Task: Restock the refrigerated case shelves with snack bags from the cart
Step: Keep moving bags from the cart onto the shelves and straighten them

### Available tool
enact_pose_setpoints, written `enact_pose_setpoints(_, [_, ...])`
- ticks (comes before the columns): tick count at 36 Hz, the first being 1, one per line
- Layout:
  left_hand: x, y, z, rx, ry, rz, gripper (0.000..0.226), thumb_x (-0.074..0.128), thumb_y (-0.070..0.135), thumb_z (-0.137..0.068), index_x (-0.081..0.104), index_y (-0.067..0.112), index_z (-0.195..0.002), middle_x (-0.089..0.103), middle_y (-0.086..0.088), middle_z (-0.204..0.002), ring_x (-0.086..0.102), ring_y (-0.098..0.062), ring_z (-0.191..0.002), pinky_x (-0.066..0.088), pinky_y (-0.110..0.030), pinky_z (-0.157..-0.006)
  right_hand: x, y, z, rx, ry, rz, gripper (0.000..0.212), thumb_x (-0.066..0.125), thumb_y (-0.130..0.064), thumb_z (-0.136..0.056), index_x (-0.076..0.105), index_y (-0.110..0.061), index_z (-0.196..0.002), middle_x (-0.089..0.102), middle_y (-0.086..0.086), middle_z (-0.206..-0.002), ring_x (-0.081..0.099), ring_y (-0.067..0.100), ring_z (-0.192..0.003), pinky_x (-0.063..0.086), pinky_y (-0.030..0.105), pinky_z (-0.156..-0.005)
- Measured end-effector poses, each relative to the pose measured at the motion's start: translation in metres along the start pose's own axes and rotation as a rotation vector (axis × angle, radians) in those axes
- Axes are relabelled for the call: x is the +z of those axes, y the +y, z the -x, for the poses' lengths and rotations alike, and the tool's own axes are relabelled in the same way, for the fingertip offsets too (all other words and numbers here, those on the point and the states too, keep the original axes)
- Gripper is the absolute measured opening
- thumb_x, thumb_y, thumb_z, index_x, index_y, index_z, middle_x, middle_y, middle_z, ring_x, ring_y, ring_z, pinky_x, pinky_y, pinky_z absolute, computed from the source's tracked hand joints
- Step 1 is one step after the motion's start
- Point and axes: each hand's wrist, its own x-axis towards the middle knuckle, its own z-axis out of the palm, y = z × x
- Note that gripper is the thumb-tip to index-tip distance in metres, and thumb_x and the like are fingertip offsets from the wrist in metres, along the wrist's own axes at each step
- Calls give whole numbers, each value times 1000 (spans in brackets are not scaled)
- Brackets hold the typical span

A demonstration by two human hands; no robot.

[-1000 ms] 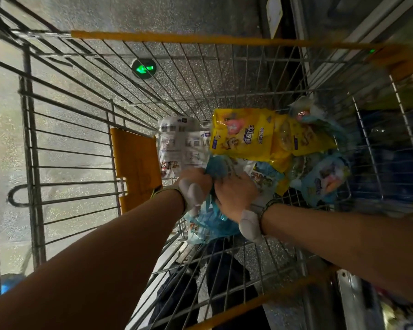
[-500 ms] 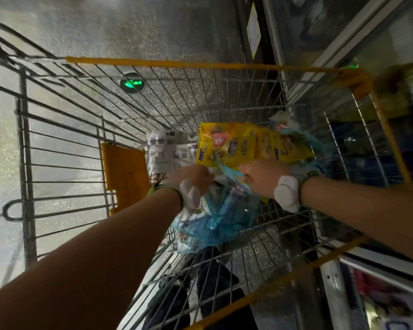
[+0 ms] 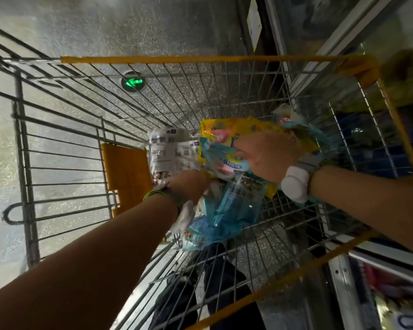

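Both my hands are down inside the wire cart (image 3: 224, 96). My left hand (image 3: 191, 186) grips the top of several blue snack bags (image 3: 227, 210) that hang below it. Reaching in from the right, my right hand (image 3: 265, 156) holds a light-blue bag (image 3: 224, 160) lying over a yellow snack bag (image 3: 224, 129). White bags with printed labels (image 3: 169, 151) lie behind my left hand. More pale-blue bags (image 3: 293, 120) sit beyond the yellow one. My fingers are mostly hidden under the packets.
The cart has yellow rim trim (image 3: 200, 59) and a folded yellow seat flap (image 3: 126, 172) on the left. The refrigerated case's frame and glass (image 3: 343, 39) run along the right, with shelved goods (image 3: 391, 294) at lower right. A green arrow (image 3: 132, 82) marks the speckled floor.
My right hand has left the bundle in my left hand and moved up and right, now holding a light-blue bag over the yellow ones. The view has tilted downward.
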Motion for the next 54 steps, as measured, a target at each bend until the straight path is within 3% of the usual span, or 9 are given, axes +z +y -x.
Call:
enact_pose_setpoints(6, [-5,2,12,163,213,-313,28,54,26,-100,65,36,-123,61,0,-117,62,-23,-105,53,-32,-79,-14,-3,1,72,-180,78,29,61,-19,-90,39,-31,-75,36,-12,-64,48,20,-58,32,29,-51])
enact_pose_setpoints(15, [-32,11,35,297,766,-351,24,54,45,-85,76,40,-94,56,1,-135,40,-26,-127,32,-41,-103,-43,-20,9,29,-376,6,18,50,-15,-97,62,-21,-109,64,3,-102,61,27,-85,47,34,-65])
enact_pose_setpoints(22, [-58,30,36,242,619,-253,21,53,26,-98,70,32,-109,71,8,-106,64,-23,-103,48,-35,-89,-61,-29,20,94,-287,-113,17,50,-26,-100,65,-26,-107,64,-3,-106,57,15,-90,31,23,-67])
enact_pose_setpoints(26, [-73,34,45,229,587,-77,26,53,27,-100,70,36,-117,72,2,-99,67,-26,-91,56,-37,-71,-83,-36,23,157,-212,-220,17,49,-46,-97,52,-44,-80,55,-4,-76,45,0,-62,32,15,-57])
enact_pose_setpoints(30, [-84,33,52,206,598,-37,22,54,31,-98,71,33,-112,73,0,-97,66,-28,-91,52,-33,-69,-101,-37,22,223,-347,-129,26,53,-63,-88,53,-44,-106,62,-16,-94,60,10,-79,44,26,-63])
enact_pose_setpoints(36, [-114,44,79,272,724,19,18,63,32,-95,71,27,-110,74,-1,-90,67,-26,-82,33,-25,-65,-136,-44,17,259,-230,-35,26,56,-37,-96,67,-29,-118,69,4,-102,62,26,-94,45,32,-75])
enact_pose_setpoints(42, [-142,44,109,301,738,124,34,73,36,-88,52,32,-115,75,3,-96,70,-19,-78,58,-34,-71,-171,-53,27,319,-103,-85,22,62,-32,-93,73,-25,-111,73,0,-105,65,22,-95,50,32,-81])
enact_pose_setpoints(48, [-181,42,135,275,718,24,27,77,40,-84,75,20,-102,73,0,-91,65,-18,-82,40,-19,-63,-214,-59,43,339,-4,-79,23,62,-30,-93,73,-21,-111,72,-1,-109,66,19,-97,50,31,-85])
enact_pose_setpoints(54, [-209,62,150,207,903,135,22,72,47,-85,74,25,-87,69,2,-78,64,-19,-75,47,-29,-64,-243,-64,62,333,396,-65,17,71,-24,-87,77,-17,-101,75,1,-97,68,15,-84,56,31,-78])
